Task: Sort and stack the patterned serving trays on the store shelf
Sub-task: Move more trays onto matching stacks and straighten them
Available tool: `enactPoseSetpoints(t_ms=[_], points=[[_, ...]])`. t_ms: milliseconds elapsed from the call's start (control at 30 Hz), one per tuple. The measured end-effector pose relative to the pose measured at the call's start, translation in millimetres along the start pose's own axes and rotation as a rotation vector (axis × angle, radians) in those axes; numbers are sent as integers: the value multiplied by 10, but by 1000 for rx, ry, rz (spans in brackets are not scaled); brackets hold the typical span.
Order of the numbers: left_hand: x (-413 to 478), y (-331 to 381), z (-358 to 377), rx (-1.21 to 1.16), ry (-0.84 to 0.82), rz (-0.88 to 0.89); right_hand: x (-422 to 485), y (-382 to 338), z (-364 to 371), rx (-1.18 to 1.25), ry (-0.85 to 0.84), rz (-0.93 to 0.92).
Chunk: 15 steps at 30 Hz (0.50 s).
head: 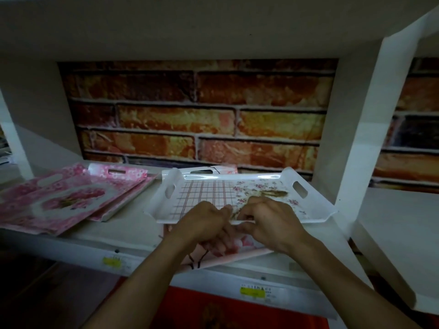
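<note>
A white tray (204,193) with a red grid and small pink flowers sits tilted on the shelf, on top of another tray (240,248) with pink blossoms and dark branches that sticks out past the shelf edge. My left hand (202,222) and my right hand (268,219) both grip the near rim of the white tray, thumbs on top and fingers under. To the left lies a loose stack of pink floral trays (71,198), fanned out and flat on the shelf.
The white shelf (133,229) has a brick-pattern back wall (197,115) and a white upright (361,138) close to the tray's right end. Yellow price labels (254,292) sit on the front edge. Something red (213,309) lies on the level below.
</note>
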<state>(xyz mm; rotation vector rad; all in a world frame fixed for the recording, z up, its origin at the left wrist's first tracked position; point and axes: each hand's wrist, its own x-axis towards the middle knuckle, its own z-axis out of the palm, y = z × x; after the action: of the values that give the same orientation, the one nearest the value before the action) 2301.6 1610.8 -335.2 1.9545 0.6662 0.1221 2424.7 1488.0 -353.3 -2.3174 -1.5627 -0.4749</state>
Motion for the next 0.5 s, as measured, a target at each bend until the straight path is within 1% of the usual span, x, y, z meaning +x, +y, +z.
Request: enactPoseSetpoints(t_ms=[33,100,200,267,367,433,500], points=[[-8,-2,-4,-9,-70,-32,15,-24,-36,0,31,-9],[22,-51,-34,-130,-166,-84,56,-80,-99,-15,67,-29],[21,-75,-54,-414,-203,-149,129,-184,-122,-18,103,-36],[-30,-41,0,-625,-116,-151,151,-290,-101,4,123,-32],[-62,-25,38,-934,105,-137,163,-505,-56,20,112,-75],[-33,-62,3,-987,208,-116,168,-600,-81,52,64,-103],[-31,-121,-52,-975,310,-78,194,-608,-145,113,17,-80]])
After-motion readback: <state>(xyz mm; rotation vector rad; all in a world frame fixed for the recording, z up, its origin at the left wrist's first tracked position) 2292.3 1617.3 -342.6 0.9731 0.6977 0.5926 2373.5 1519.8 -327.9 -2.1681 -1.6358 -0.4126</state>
